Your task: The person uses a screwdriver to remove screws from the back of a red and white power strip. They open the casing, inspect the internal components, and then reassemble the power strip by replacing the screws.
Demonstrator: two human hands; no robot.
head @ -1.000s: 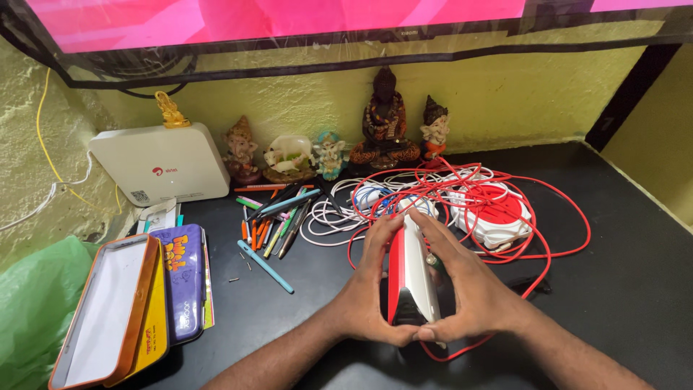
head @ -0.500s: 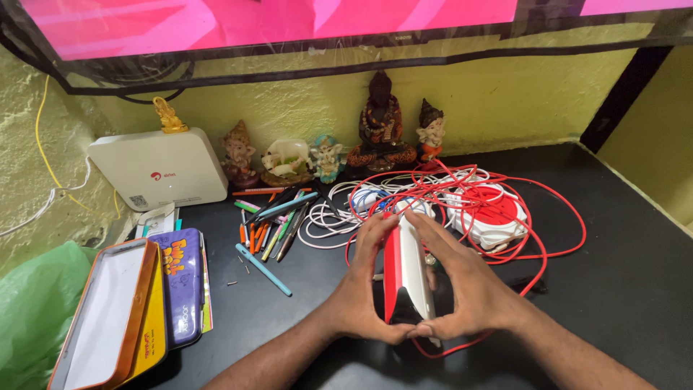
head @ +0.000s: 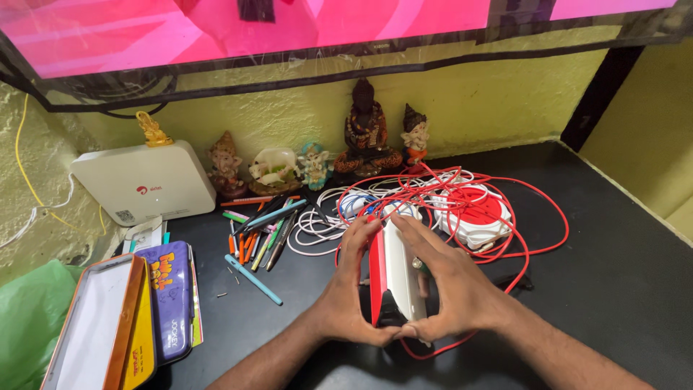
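Observation:
My left hand (head: pixel 348 289) and my right hand (head: pixel 449 285) press from both sides on a flat red and white case (head: pixel 390 271) that stands on edge on the black table (head: pixel 613 289). The left palm lies on the red side, the right palm on the white side, and the fingertips meet under its near end. Just behind the case lies a tangle of red cable (head: pixel 498 217) and white cable (head: pixel 317 224), with a round red and white cable reel (head: pixel 476 215) in it.
Loose pens and pencils (head: pixel 260 231) lie left of the hands. An open tin pencil box (head: pixel 101 325) and a purple box (head: pixel 170 296) sit at the near left. A white router (head: pixel 141 184) and several small figurines (head: pixel 364 137) line the yellow wall, under a pink screen (head: pixel 289 22).
Both hands and the case stay in the same grip. Only the view has shifted slightly.

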